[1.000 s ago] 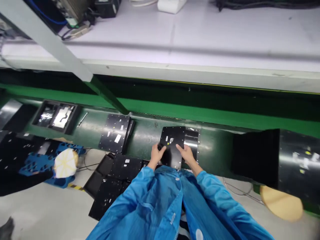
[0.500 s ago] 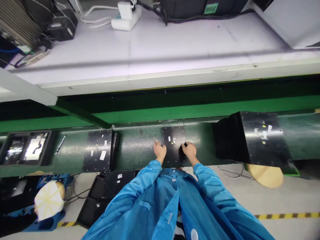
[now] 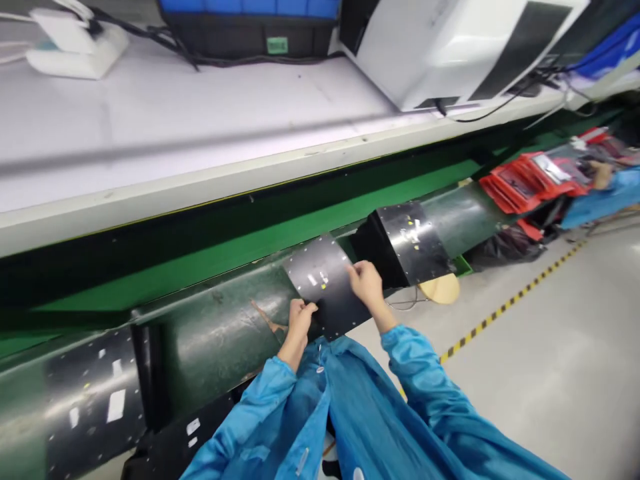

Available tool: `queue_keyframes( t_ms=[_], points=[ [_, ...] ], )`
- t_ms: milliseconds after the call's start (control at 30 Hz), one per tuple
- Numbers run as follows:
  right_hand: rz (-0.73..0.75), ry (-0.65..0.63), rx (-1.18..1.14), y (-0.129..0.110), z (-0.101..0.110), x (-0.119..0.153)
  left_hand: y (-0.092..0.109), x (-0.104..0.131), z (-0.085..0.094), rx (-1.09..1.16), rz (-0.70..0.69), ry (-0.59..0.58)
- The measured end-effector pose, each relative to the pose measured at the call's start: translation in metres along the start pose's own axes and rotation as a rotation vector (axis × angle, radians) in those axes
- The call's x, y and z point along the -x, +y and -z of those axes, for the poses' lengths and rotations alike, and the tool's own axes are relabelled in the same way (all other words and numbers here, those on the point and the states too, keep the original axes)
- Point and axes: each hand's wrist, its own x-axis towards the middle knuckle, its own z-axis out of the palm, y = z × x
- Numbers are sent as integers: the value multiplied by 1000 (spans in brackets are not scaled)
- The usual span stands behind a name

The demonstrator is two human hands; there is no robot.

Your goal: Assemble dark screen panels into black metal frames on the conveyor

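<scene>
A factory assembly line, identified by the long green conveyor belt [image 3: 220, 340] carrying identical black metal panels [image 3: 325, 283] spaced along its length, with a white workbench shelf [image 3: 165, 127] above holding a power strip [image 3: 75, 43] and a white machine housing [image 3: 450, 40]. The blue work smock [image 3: 360, 413] worn at the station, the yellow-and-black hazard tape [image 3: 505, 310] on the grey floor, and red trays [image 3: 525, 177] at a neighbouring station where another blue-sleeved worker [image 3: 605, 193] stands further mark a manufacturing hall
</scene>
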Motion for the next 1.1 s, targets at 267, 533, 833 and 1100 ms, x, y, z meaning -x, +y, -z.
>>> queue_keyframes(
  t_ms=[267, 533, 833, 1100],
  points=[
    [-264, 174, 107, 120, 204, -112, 126, 45, -194, -160, -343, -296],
    [122, -42, 190, 228, 211, -201, 101, 59, -310, -243, -487, 16],
    [183, -535, -183, 254, 213, -292, 102, 32, -360, -231, -558, 422],
    [206, -411, -303, 204, 209, -385, 23, 56, -365, 479, -104, 578]
  ],
)
